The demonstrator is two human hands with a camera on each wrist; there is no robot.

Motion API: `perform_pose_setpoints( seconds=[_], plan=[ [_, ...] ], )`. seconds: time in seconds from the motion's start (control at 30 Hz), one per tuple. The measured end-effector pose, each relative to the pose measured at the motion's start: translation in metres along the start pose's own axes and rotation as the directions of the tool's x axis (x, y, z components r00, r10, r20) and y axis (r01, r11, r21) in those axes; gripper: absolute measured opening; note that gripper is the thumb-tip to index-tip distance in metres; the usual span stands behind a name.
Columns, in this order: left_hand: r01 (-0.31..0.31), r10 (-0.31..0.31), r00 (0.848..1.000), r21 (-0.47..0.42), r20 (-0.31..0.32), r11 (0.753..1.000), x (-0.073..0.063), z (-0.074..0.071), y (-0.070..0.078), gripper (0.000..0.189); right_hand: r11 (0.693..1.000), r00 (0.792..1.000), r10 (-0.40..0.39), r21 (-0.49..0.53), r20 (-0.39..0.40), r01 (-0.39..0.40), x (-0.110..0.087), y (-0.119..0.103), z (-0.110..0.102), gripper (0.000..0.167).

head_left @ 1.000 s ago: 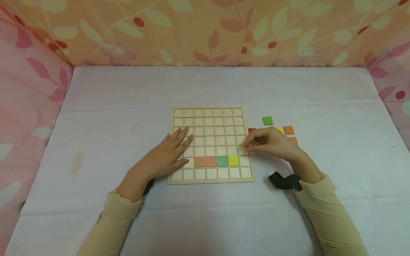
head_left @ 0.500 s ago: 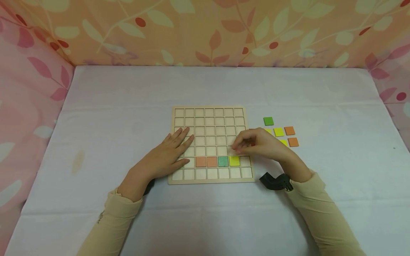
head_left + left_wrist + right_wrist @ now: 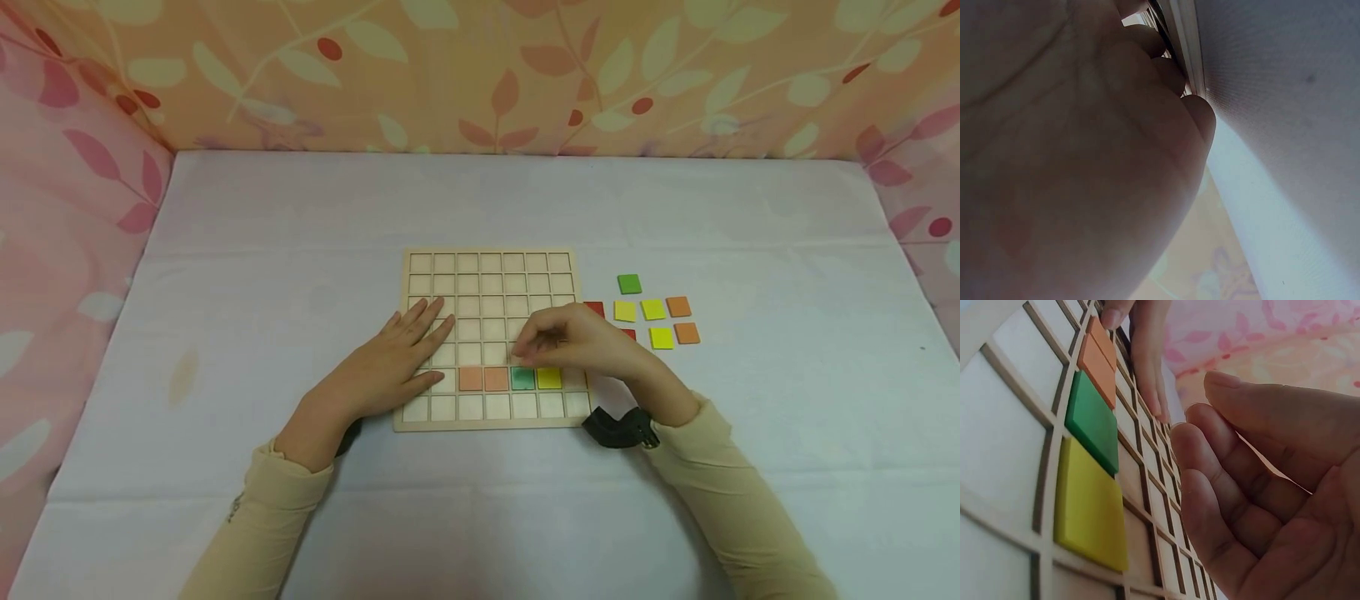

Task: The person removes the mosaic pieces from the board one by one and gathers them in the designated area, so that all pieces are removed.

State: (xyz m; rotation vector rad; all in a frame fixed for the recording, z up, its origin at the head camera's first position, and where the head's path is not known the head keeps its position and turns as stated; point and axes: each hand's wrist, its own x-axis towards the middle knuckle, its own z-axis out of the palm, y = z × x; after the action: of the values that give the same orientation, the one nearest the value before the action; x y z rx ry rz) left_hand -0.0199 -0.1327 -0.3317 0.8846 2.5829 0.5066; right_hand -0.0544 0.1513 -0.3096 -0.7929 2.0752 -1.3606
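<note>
A wooden grid board (image 3: pixel 480 426) lies on the table. In one row sit two salmon-orange tiles (image 3: pixel 483 379), a green tile (image 3: pixel 522 378) and a yellow tile (image 3: pixel 550 378), side by side. My left hand (image 3: pixel 397 358) rests flat over the board's left side with fingers spread, its fingertips on the cells. Over the board's right half, my right hand (image 3: pixel 573 337) hangs with loosely curled fingers, fingertips right above the green tile. In the right wrist view the thumb (image 3: pixel 1260 403) and bent fingers show no tile between them; the green tile (image 3: pixel 1092 422) and yellow tile (image 3: pixel 1090 503) lie beside them.
Right of the board lie loose tiles: a green one (image 3: pixel 629 284), several yellow ones (image 3: pixel 653 309), two orange ones (image 3: pixel 678 307) and red ones (image 3: pixel 594 309) partly behind the right hand. A white cloth (image 3: pixel 300 208) covers the table; patterned curtains (image 3: pixel 450 75) enclose it.
My right hand has moved left across the board, from its right edge to above the green tile, uncovering more of the loose tiles. The left hand has stayed in place.
</note>
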Motion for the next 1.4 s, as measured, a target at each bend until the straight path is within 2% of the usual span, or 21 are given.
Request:
perform_pose_setpoints(
  seconds=[0.13, 0.37, 0.73, 1.4],
  plan=[
    [-0.003, 0.003, 1.000, 0.005, -0.002, 1.000, 0.000, 0.001, -0.001, 0.068, 1.000, 1.000, 0.015, -0.002, 0.012, -0.015, 0.006, -0.002, 0.005, 0.008],
    [0.000, 0.000, 1.000, 0.000, 0.000, 1.000, 0.001, 0.001, 0.000, 0.069, 1.000, 0.999, -0.011, 0.005, 0.033, 0.011, 0.014, -0.001, 0.014, 0.010],
    [-0.003, 0.003, 1.000, -0.001, 0.000, 1.000, 0.000, 0.000, 0.000, 0.069, 0.997, 0.999, -0.037, -0.064, 0.040, 0.040, 0.028, -0.002, 0.028, 0.010],
    [-0.001, 0.001, 1.000, 0.003, 0.003, 1.000, 0.000, -0.003, 0.002, 0.069, 0.986, 0.997, 0.010, -0.164, 0.070, 0.002, 0.035, -0.002, 0.038, 0.012]
  ],
)
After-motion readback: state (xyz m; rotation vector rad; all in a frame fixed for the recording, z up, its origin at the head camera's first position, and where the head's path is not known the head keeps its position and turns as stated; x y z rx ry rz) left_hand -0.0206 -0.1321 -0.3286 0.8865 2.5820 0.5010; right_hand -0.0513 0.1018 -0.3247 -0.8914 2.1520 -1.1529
